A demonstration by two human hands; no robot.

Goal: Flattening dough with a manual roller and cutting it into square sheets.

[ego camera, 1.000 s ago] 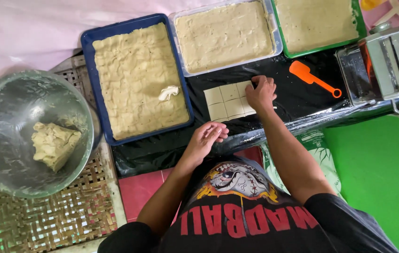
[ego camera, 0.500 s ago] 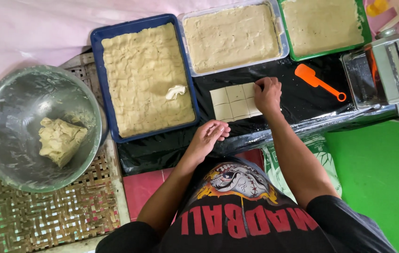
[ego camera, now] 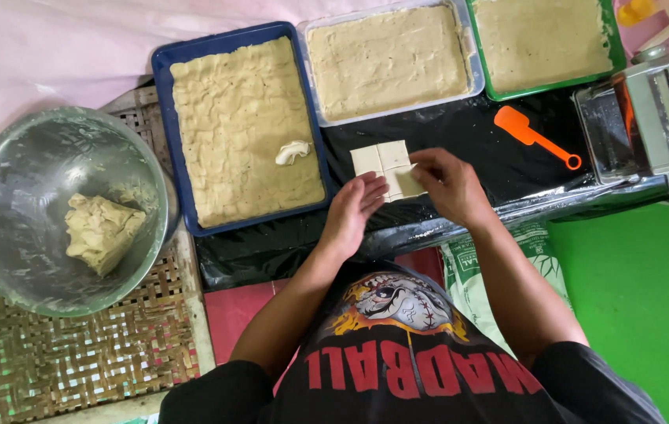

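Landmark is the black sheet (ego camera: 499,149) covering the work surface. Near its middle lies a small sheet of pale dough squares (ego camera: 381,161), cut into a grid. Its long axis runs roughly left-right with a slight tilt.

The right hand (ego camera: 448,184) is at the squares' right end. Its fingertips are pinched on the near-right square and touch it. The left hand (ego camera: 354,208) sits at the near-left edge of the squares with its fingers straight and pressed together. Its tips lie at or just on the dough edge; actual contact cannot be told. The dough lies between the two hands, just ahead of both sets of fingers. The right hand is the nearer one, already on a piece.

Left of the black sheet is a blue tray (ego camera: 163,118) filled with flattened dough, and a small white lump (ego camera: 293,151) rests on that dough. At the far edge of the sheet are a clear tray (ego camera: 468,59) and a green tray (ego camera: 613,39), both dough-filled. An orange scraper (ego camera: 535,135) lies on the sheet right of the squares, well apart from the hands. A metal roller machine (ego camera: 656,118) stands at the sheet's right end. Far left of the sheet, a steel bowl (ego camera: 20,157) holds a dough ball (ego camera: 100,232).
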